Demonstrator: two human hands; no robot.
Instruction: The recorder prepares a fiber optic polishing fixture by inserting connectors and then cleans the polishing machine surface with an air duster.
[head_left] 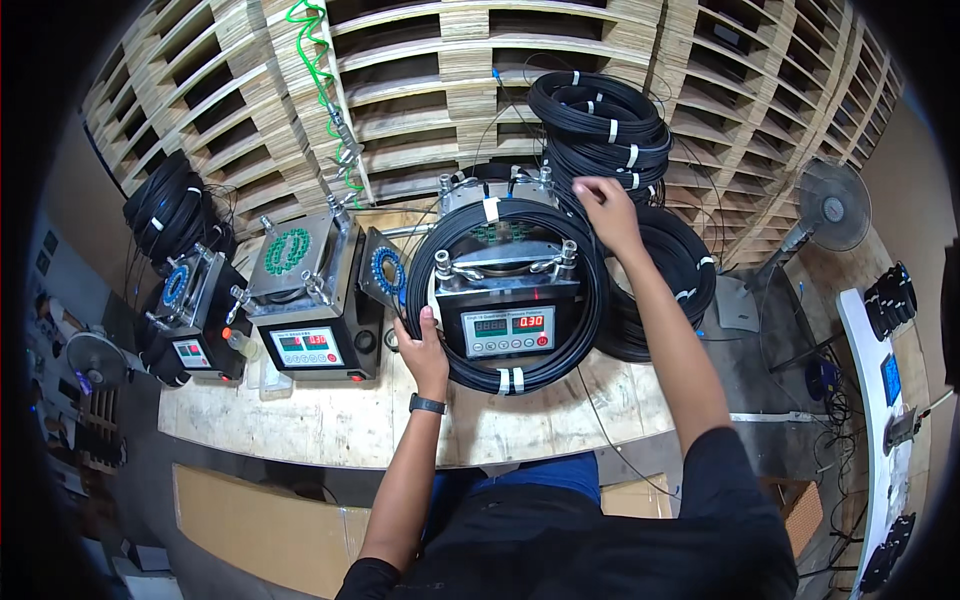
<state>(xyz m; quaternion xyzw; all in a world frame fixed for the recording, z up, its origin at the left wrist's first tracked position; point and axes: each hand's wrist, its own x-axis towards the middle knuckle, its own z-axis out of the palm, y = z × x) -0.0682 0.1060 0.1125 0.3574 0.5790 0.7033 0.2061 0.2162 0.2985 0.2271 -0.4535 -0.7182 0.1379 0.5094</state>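
Observation:
A large coil of black cable [592, 330], bound with white ties, stands on edge before the middle machine [520, 285]. My left hand [424, 352] grips the coil's left side, with the thumb on the front. My right hand [606, 212] is raised by the coil's upper right, fingers curled together; whether a thin cable end lies in them cannot be made out. Through the ring show the machine's metal top, clamp posts and lit control panel [509, 331]. A round blue connector holder [388, 271] sits just left of the coil.
Two similar machines [305, 345] [195, 350] stand to the left on the wooden table [300, 425]. More black cable coils [600, 125] are stacked at the back right and far left. Wooden pallets [420, 80] rise behind; a fan [832, 208] stands right. A loose cable hangs over the front edge.

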